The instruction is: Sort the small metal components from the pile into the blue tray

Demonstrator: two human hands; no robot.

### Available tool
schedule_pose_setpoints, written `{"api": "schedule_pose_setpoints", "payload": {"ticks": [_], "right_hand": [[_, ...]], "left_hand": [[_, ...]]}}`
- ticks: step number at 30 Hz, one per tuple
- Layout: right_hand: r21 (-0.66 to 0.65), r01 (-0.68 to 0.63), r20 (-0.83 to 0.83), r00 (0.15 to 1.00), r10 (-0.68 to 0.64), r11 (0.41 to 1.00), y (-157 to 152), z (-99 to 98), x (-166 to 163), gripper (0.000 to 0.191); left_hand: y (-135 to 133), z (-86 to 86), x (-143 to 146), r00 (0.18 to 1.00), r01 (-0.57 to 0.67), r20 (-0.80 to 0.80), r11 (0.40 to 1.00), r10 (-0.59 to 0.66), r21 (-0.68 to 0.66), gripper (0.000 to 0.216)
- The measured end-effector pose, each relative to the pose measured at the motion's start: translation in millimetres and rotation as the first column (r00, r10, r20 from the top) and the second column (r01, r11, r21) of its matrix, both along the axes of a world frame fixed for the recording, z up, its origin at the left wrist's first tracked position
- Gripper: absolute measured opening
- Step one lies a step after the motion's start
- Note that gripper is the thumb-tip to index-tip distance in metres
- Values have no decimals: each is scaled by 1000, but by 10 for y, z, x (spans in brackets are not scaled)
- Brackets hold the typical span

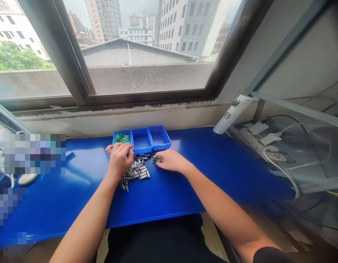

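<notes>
Clearly, the right hand [171, 160] pinches a green board [153, 160] — left hand [120, 157] half-curled, contents hidden.

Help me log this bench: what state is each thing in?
Blue bins: side by side, open-topped
Green boards: inside left bin
Metal parts: loose, heaped
White bottle: standing, capped
Power strip: plugs inserted
Window: shut or open unclear
Left hand: curled, grip unclear
Right hand: pinching small green board
</notes>
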State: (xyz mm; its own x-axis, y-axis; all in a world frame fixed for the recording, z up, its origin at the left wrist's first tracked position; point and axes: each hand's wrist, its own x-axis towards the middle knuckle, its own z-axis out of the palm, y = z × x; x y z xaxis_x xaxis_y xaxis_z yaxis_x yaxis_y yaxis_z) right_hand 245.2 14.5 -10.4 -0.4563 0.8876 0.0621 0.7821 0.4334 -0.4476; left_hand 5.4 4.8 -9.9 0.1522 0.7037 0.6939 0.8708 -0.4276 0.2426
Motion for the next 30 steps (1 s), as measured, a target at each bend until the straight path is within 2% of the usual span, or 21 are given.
{"api": "schedule_pose_setpoints", "payload": {"ticks": [5,8,12,18,22,26,30], "right_hand": [[9,-56,8,998,56,998,-48,58,-38,19],[30,-52,-4,999,52,998,-54,66,-51,31],[29,-34,72,997,32,999,-33,43,-28,48],[-6,-50,92,994,51,999,-36,55,-33,43],[-27,-68,117,991,70,997,-72,116,-72,34],[55,-13,49,999,10,998,-84,148,-91,26],[157,68,-117,992,-50,985,-63,133,-85,20]], "left_hand": [[3,-12,-1,1000,-17,8,1000,17,16,17],[-9,-5,10,997,-75,23,996,74,40,17],[-23,17,13,990,-132,56,989,128,61,16],[-13,12,2,990,-143,31,983,140,117,17],[-2,-1,5,993,-119,13,981,118,155,16],[8,-6,-5,997,-78,14,976,76,206,14],[6,-1,-22,996,79,34,974,-88,214,15]]}}
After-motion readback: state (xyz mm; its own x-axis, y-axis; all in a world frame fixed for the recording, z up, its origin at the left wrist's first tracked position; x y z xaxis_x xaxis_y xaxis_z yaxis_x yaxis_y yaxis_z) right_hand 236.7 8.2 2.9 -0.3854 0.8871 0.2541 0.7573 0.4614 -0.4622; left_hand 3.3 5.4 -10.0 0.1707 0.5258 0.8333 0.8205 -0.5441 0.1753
